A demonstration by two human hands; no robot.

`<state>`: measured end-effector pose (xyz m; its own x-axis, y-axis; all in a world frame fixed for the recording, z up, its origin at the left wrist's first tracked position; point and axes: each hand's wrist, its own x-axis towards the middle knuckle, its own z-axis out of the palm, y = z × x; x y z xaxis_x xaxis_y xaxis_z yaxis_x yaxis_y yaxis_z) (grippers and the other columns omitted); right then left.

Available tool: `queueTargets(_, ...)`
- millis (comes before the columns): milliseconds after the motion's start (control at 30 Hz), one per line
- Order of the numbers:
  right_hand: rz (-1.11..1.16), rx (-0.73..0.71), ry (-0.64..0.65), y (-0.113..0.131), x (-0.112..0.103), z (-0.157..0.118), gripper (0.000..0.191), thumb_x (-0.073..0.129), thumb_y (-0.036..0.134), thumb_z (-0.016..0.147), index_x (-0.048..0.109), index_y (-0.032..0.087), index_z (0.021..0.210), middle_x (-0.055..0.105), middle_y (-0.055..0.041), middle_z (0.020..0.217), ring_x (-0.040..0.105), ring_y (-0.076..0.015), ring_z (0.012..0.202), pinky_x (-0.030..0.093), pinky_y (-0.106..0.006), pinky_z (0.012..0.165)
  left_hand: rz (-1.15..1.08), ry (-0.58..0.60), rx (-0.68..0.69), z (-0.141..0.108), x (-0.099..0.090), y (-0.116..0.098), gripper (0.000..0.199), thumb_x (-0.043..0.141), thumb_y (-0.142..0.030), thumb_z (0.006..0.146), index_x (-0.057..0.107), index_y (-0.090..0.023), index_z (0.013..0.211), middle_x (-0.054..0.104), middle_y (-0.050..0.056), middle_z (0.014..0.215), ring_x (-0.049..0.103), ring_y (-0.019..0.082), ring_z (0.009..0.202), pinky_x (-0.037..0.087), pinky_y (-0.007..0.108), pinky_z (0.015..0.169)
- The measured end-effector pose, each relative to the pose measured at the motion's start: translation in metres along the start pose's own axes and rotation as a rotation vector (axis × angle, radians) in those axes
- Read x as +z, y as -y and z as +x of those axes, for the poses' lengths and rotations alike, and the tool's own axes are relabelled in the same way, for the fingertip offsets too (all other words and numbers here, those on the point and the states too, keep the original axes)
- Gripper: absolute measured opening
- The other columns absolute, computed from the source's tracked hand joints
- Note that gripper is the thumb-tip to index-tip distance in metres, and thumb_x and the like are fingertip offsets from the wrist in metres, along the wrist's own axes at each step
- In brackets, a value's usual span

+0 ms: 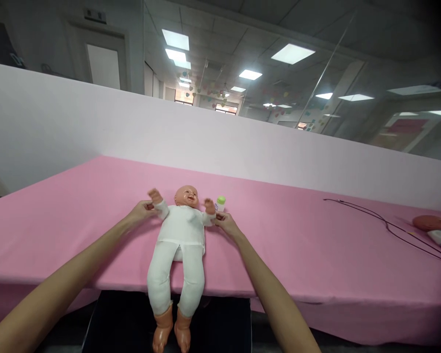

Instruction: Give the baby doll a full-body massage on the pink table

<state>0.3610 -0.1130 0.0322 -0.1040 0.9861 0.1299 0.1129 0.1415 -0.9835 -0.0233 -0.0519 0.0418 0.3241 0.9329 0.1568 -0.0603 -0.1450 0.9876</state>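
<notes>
A baby doll [183, 228] in a white long-sleeved top and white trousers lies on its back on the pink-covered table [290, 240]. Its head points toward the wall, and its legs hang past the table's front edge. My left hand [143, 210] pinches the doll's sleeve near the wrist at the left of the view. On the other side, my right hand [226, 223] has its fingers closed on the other sleeve cuff. Both doll hands stick up out of the cuffs. Just behind my right hand stands a small white bottle [220, 203] with a green cap.
A thin black cable [384, 220] loops across the table at the right. Beyond it, at the right edge, lies another doll [435, 228], partly cut off. A white low wall [206, 139] with glass above it borders the table's back.
</notes>
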Motion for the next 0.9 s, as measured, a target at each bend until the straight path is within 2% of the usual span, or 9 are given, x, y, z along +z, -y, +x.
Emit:
queueTargets(100, 0.074, 0.041, -0.179, -0.006, 0.011, 0.022, 0.044, 0.091, 0.055, 0.066, 0.079, 0.02, 0.09, 0.075, -0.0046, 0.081, 0.064, -0.0203, 0.073, 0.051, -0.034, 0.069, 0.028, -0.097, -0.073, 0.023, 0.015, 0.0, 0.05, 0.094, -0.053, 0.058, 0.077, -0.017, 0.088, 0.078, 0.009, 0.086, 0.068, 0.022, 0.073, 0.05, 0.031, 0.066)
queueTargets(200, 0.073, 0.103, -0.282, -0.02, 0.022, 0.039, 0.041, 0.087, 0.059, 0.068, 0.072, 0.022, 0.073, 0.059, 0.0009, 0.057, 0.049, -0.0154, 0.054, 0.043, -0.032, 0.055, 0.103, -0.177, -0.225, 0.044, 0.027, 0.011, 0.047, 0.091, -0.057, 0.057, 0.064, -0.018, 0.061, 0.06, 0.002, 0.05, 0.048, 0.014, 0.044, 0.032, 0.028, 0.048)
queueTargets(267, 0.077, 0.134, -0.313, -0.026, 0.026, 0.044, 0.041, 0.086, 0.06, 0.069, 0.067, 0.024, 0.067, 0.052, 0.0026, 0.051, 0.041, -0.0139, 0.048, 0.039, -0.032, 0.051, 0.114, -0.184, -0.27, 0.051, 0.032, 0.018, 0.051, 0.09, -0.059, 0.057, 0.057, -0.02, 0.052, 0.052, 0.001, 0.041, 0.04, 0.012, 0.039, 0.026, 0.029, 0.046)
queueTargets(400, 0.118, 0.136, -0.257, -0.023, 0.021, 0.034, 0.041, 0.089, 0.058, 0.066, 0.073, 0.022, 0.078, 0.063, -0.0007, 0.061, 0.052, -0.0157, 0.055, 0.047, -0.032, 0.055, 0.049, -0.151, -0.225, 0.043, 0.025, 0.019, 0.054, 0.089, -0.065, 0.056, 0.067, -0.016, 0.068, 0.064, 0.005, 0.057, 0.053, 0.016, 0.05, 0.038, 0.03, 0.054)
queueTargets(533, 0.112, 0.048, -0.09, -0.009, 0.006, 0.004, 0.047, 0.091, 0.044, 0.066, 0.08, 0.021, 0.105, 0.078, -0.0081, 0.106, 0.07, -0.0245, 0.092, 0.057, -0.037, 0.08, 0.005, 0.061, 0.008, 0.016, 0.001, 0.012, 0.056, 0.093, -0.052, 0.06, 0.075, -0.017, 0.1, 0.076, 0.01, 0.097, 0.069, 0.025, 0.085, 0.052, 0.034, 0.077)
queueTargets(667, -0.066, -0.018, 0.128, -0.004, -0.005, -0.023, 0.018, 0.085, 0.033, 0.072, 0.084, 0.022, 0.086, 0.073, -0.0104, 0.13, 0.069, -0.0293, 0.109, 0.057, -0.041, 0.091, 0.254, 0.342, 0.23, -0.009, -0.016, 0.019, 0.017, 0.083, -0.029, 0.073, 0.076, -0.021, 0.087, 0.073, 0.011, 0.113, 0.067, 0.029, 0.11, 0.051, 0.038, 0.096)
queueTargets(733, -0.101, -0.032, 0.183, -0.003, -0.005, -0.03, 0.012, 0.081, 0.033, 0.074, 0.083, 0.021, 0.078, 0.073, -0.0105, 0.131, 0.067, -0.0311, 0.117, 0.055, -0.042, 0.098, 0.376, 0.389, 0.311, -0.016, -0.019, 0.024, 0.007, 0.075, -0.019, 0.074, 0.075, -0.022, 0.08, 0.072, 0.009, 0.113, 0.065, 0.029, 0.113, 0.049, 0.037, 0.099)
queueTargets(800, -0.117, -0.05, 0.152, -0.003, -0.003, -0.032, 0.012, 0.08, 0.032, 0.074, 0.083, 0.022, 0.079, 0.075, -0.0108, 0.127, 0.067, -0.0321, 0.12, 0.053, -0.044, 0.102, 0.436, 0.372, 0.353, -0.02, -0.018, 0.026, 0.012, 0.071, -0.014, 0.074, 0.073, -0.023, 0.081, 0.071, 0.008, 0.113, 0.065, 0.028, 0.113, 0.048, 0.036, 0.1)
queueTargets(900, -0.095, -0.08, 0.004, -0.002, 0.003, -0.031, 0.021, 0.077, 0.03, 0.076, 0.085, 0.024, 0.094, 0.076, -0.0105, 0.125, 0.068, -0.0314, 0.116, 0.052, -0.046, 0.102, 0.406, 0.29, 0.363, -0.022, -0.015, 0.023, 0.02, 0.072, -0.016, 0.076, 0.072, -0.025, 0.094, 0.071, 0.008, 0.114, 0.066, 0.027, 0.11, 0.049, 0.034, 0.096)
